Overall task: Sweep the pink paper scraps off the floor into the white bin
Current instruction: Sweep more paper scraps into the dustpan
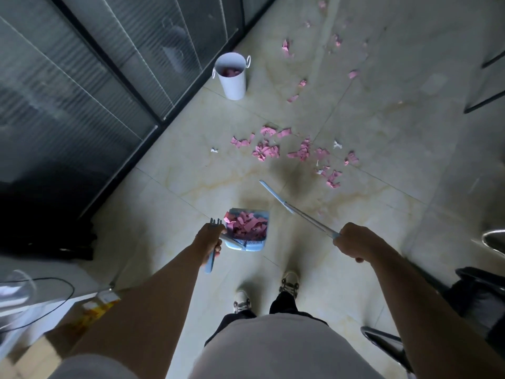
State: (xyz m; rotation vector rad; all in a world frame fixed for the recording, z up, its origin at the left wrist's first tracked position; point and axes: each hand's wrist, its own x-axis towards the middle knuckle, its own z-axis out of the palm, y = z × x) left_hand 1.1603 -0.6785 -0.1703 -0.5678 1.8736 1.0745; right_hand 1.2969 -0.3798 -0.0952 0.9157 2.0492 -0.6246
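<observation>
My left hand grips the handle of a blue dustpan that holds a heap of pink paper scraps and hangs above the floor in front of my feet. My right hand is closed on the thin handle of a blue broom, whose head end points up and left, off the floor. More pink scraps lie scattered over the tiles ahead, and further ones trail toward the top. The white bin stands by the glass wall at upper centre, with pink scraps inside.
A dark-framed ribbed glass partition runs along the left. Small white scraps lie among the pink ones. Chair bases and dark furniture sit at the right edge. A box and cable are at lower left.
</observation>
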